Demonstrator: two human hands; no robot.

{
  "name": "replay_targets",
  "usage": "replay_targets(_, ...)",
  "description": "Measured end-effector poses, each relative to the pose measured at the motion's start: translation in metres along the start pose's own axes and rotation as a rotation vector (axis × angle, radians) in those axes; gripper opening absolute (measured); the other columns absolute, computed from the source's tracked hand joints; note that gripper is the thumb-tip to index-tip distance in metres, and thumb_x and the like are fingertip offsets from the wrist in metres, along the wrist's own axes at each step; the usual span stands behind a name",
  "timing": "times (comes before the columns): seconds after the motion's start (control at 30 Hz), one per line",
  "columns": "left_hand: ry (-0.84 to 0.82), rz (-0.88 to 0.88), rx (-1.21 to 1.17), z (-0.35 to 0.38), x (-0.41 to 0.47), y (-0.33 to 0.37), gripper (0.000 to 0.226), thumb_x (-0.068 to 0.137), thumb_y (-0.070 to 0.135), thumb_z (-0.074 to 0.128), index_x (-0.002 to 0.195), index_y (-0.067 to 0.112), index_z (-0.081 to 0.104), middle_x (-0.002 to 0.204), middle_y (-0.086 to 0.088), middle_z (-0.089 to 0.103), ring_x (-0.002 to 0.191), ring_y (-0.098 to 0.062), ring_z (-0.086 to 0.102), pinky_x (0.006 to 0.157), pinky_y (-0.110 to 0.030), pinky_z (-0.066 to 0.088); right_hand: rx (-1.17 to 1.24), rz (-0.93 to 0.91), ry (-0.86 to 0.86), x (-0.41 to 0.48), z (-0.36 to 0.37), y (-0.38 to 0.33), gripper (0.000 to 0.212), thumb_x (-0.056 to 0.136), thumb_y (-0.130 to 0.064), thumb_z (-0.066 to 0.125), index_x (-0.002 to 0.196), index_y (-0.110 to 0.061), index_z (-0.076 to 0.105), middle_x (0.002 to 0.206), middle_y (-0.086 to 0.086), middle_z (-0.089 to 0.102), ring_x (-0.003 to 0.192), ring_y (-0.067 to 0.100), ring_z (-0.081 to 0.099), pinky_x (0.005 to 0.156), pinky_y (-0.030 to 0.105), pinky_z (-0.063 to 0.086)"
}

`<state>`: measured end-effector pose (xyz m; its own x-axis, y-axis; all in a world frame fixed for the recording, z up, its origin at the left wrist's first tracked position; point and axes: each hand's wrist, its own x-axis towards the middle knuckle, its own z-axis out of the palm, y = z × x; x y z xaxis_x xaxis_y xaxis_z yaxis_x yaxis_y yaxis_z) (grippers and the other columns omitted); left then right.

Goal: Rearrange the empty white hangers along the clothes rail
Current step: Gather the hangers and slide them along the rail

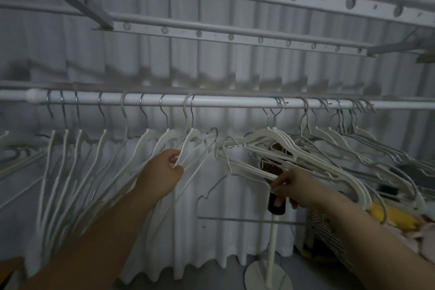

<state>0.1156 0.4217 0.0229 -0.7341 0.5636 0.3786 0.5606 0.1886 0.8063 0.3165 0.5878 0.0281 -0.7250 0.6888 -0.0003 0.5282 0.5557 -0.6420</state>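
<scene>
A white clothes rail (223, 101) runs across the view with several empty white hangers on it. The left group (70, 172) hangs spaced out and swung toward me. My left hand (162, 172) pinches the arm of the white hanger (188, 148) at the right end of that group. A bunch of hangers (270, 155) sits off the rail below a bare stretch of it, and my right hand (289, 187) grips it from below. More hangers (353, 139) crowd the rail on the right.
A white curtain (211, 231) hangs behind the rail. A white stand (270, 254) with a round base and a dark top piece (276, 205) rises below my right hand. A perforated drying rack (235, 33) is overhead. Yellow and pink items (400, 221) lie low at right.
</scene>
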Motion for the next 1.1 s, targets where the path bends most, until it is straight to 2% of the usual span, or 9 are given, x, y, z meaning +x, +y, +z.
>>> replay_targets(0.17,0.090,0.241,0.306,-0.001,-0.029,0.005,0.050,0.076,0.025,0.047,0.121,0.004,0.055,0.130,-0.016,0.051,0.119,-0.033,0.048,0.098,-0.035,0.038,-0.063,0.014,-0.084,-0.034,-0.002,0.028,0.018,0.091,-0.010,0.051,0.102,-0.005,0.064,0.071,-0.007,0.066,0.055,0.016,0.057,0.045,0.007,0.041)
replay_targets(0.33,-0.045,0.425,0.231,0.011,-0.067,0.016,0.048,0.074,0.035,0.043,0.103,0.006,0.067,0.099,-0.005,0.066,0.100,-0.015,0.061,0.086,-0.018,0.040,-0.067,-0.036,-0.135,-0.058,-0.012,0.050,0.021,0.089,-0.010,0.055,0.075,-0.023,0.063,0.060,-0.015,0.067,0.063,0.013,0.055,0.055,0.012,0.045)
replay_targets(0.4,-0.176,0.393,0.142,0.019,-0.080,0.020,0.026,0.086,0.021,0.052,0.104,0.009,0.067,0.084,0.013,0.060,0.082,0.012,0.058,0.071,-0.001,0.038,-0.036,-0.052,-0.162,-0.068,-0.024,0.056,0.023,0.088,-0.010,0.056,0.073,-0.025,0.064,0.053,-0.017,0.068,0.060,0.009,0.055,0.060,0.018,0.046)
replay_targets(0.47,-0.239,0.329,0.111,0.032,-0.087,0.022,0.022,0.087,0.008,0.054,0.106,0.010,0.065,0.082,0.019,0.055,0.077,0.011,0.057,0.068,0.001,0.039,-0.007,-0.077,-0.187,-0.082,-0.039,0.063,0.021,0.089,-0.010,0.056,0.076,-0.023,0.066,0.054,-0.019,0.069,0.054,0.001,0.055,0.059,0.018,0.045)
replay_targets(0.6,-0.398,0.210,0.184,0.066,-0.104,0.021,0.047,0.089,0.019,0.054,0.133,0.014,0.041,0.124,0.000,0.050,0.116,-0.012,0.047,0.102,-0.021,0.036,0.113,-0.099,-0.200,-0.122,-0.072,0.085,0.017,0.088,-0.005,0.055,0.080,-0.014,0.067,0.057,-0.015,0.070,0.046,-0.004,0.052,0.048,0.009,0.040)
replay_targets(0.67,-0.594,0.138,0.208,0.087,-0.116,0.024,0.055,0.090,0.026,0.052,0.139,0.017,0.030,0.133,0.001,0.042,0.127,-0.014,0.040,0.098,-0.018,0.034,0.114,-0.093,-0.211,-0.144,-0.089,0.098,0.017,0.089,-0.005,0.054,0.081,-0.013,0.067,0.059,-0.013,0.071,0.049,-0.004,0.054,0.051,0.011,0.041)
replay_targets(0.8,-0.692,0.082,-0.022,0.121,-0.145,0.044,0.010,0.092,0.015,0.049,0.097,0.018,0.057,0.082,0.000,0.059,0.068,0.002,0.057,0.059,-0.004,0.041,0.154,-0.057,-0.167,-0.180,-0.112,0.128,0.023,0.087,-0.003,0.054,0.076,-0.015,0.070,0.060,-0.010,0.072,0.050,-0.003,0.056,0.049,0.011,0.042)
replay_targets(0.87,-0.658,0.083,-0.071,0.125,-0.155,0.052,0.024,0.094,0.010,0.044,0.075,0.017,0.058,0.051,0.006,0.056,0.041,0.001,0.051,0.044,-0.006,0.038,0.182,-0.045,-0.158,-0.193,-0.117,0.138,0.020,0.084,-0.004,0.058,0.076,-0.016,0.071,0.060,-0.008,0.072,0.050,-0.002,0.057,0.049,0.012,0.044)
replay_targets(1.1,-0.734,-0.112,-0.159,0.092,-0.184,0.078,0.028,0.094,0.010,0.042,0.075,0.009,0.063,0.037,0.004,0.049,0.030,-0.006,0.039,0.032,-0.016,0.029,-0.052,0.097,0.100,-0.190,-0.114,0.165,0.013,0.081,-0.022,0.066,0.076,-0.033,0.071,0.096,-0.005,0.072,0.094,0.012,0.063,0.086,0.024,0.048)
